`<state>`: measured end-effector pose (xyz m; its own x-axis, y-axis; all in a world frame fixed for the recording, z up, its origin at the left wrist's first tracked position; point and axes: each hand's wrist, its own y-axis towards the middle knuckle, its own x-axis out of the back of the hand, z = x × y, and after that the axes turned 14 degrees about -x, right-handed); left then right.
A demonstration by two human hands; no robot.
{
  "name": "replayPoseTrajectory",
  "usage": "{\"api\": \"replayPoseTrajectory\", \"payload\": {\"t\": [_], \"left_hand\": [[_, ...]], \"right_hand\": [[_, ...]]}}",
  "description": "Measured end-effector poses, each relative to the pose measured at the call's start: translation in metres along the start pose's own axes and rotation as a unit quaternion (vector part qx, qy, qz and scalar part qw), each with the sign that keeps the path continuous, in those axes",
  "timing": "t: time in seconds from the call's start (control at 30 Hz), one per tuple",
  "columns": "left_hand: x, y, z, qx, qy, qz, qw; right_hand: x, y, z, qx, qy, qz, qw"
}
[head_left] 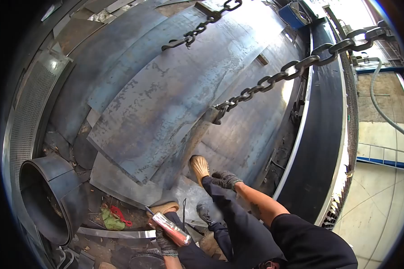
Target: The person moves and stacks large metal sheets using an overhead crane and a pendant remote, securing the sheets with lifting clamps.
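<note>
My left hand [167,243], in a dark knitted glove, is closed around an orange-red handheld box [171,229] with a dark stub at one end. It looks like a hoist remote, but its buttons do not show clearly. My right hand [226,180], gloved in grey knit, rests by my raised leg with its fingers stretched out and nothing visible in them. Beyond it lie large overlapping steel sheets [166,105]. A heavy chain [274,80] crosses above them, its lower end at a sheet's edge. Another chain [197,30] ends in a hook above the sheets.
A rolled steel cylinder [60,197] stands at left, below a perforated metal panel [31,112]. Red and green scraps [114,218] lie near my tan shoe [165,207]. A dark shoe [204,211] shows between my legs. A long black beam [318,112] runs along the right.
</note>
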<state>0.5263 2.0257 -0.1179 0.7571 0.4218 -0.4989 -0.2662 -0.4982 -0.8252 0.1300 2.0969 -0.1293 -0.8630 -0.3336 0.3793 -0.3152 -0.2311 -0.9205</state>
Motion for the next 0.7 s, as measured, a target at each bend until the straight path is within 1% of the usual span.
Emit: {"api": "replayPoseTrajectory", "payload": {"t": [0.03,0.1,0.13,0.17,0.2,0.23,0.27,0.3,0.33,0.37,0.43,0.47,0.5,0.53,0.6,0.63,0.67,0.7], "left_hand": [[-0.013,-0.003,0.013,-0.004,0.000,-0.011,1.000],[-0.056,-0.007,0.040,-0.009,0.013,0.006,1.000],[-0.061,-0.003,0.053,0.003,-0.021,0.061,0.998],[-0.037,0.011,0.078,-0.023,0.025,0.003,0.999],[-0.045,0.007,0.090,-0.024,0.043,-0.022,0.999],[-0.061,0.008,0.104,-0.031,0.067,-0.025,0.997],[-0.076,0.009,0.117,-0.038,0.090,-0.027,0.995],[-0.092,0.006,0.129,-0.051,0.119,-0.011,0.992],[-0.115,0.001,0.136,-0.014,0.058,-0.029,0.998],[-0.111,0.005,0.153,-0.008,0.028,-0.021,0.999],[-0.098,0.007,0.183,0.003,0.026,-0.065,0.998],[-0.083,0.008,0.199,-0.009,0.049,-0.080,0.996],[-0.077,0.007,0.210,0.008,0.023,-0.086,0.996],[-0.069,0.004,0.218,0.021,0.016,-0.099,0.995],[-0.060,-0.001,0.228,0.037,0.007,-0.117,0.992],[-0.064,-0.004,0.227,0.038,0.003,-0.117,0.992],[-0.067,-0.004,0.225,0.038,0.000,-0.114,0.993],[-0.069,-0.006,0.223,0.038,0.001,-0.121,0.992]], "right_hand": [[0.012,0.016,-0.014,0.003,0.000,0.005,1.000],[0.020,0.054,-0.056,0.048,0.108,-0.027,0.993],[0.038,0.059,-0.058,0.039,0.119,-0.027,0.992],[0.059,0.067,-0.057,0.029,0.130,-0.029,0.991],[0.068,0.089,-0.064,0.042,0.154,-0.050,0.986],[0.076,0.111,-0.072,0.054,0.178,-0.072,0.980],[0.091,0.128,-0.073,0.049,0.153,-0.107,0.981],[0.107,0.141,-0.072,0.045,0.125,-0.140,0.981],[0.118,0.156,-0.070,0.051,0.096,-0.184,0.977],[0.128,0.172,-0.067,0.058,0.068,-0.228,0.970],[0.146,0.197,-0.054,0.027,0.039,-0.255,0.966],[0.152,0.204,-0.045,0.044,0.056,-0.283,0.957],[0.154,0.216,-0.040,0.060,0.074,-0.308,0.947],[0.152,0.235,-0.039,0.133,0.093,-0.369,0.915],[0.153,0.270,-0.037,0.114,0.205,-0.243,0.941],[0.154,0.266,-0.028,0.122,0.115,-0.300,0.939],[0.156,0.261,-0.019,0.124,0.025,-0.361,0.924],[0.155,0.272,-0.023,0.174,0.000,-0.396,0.902]]}}
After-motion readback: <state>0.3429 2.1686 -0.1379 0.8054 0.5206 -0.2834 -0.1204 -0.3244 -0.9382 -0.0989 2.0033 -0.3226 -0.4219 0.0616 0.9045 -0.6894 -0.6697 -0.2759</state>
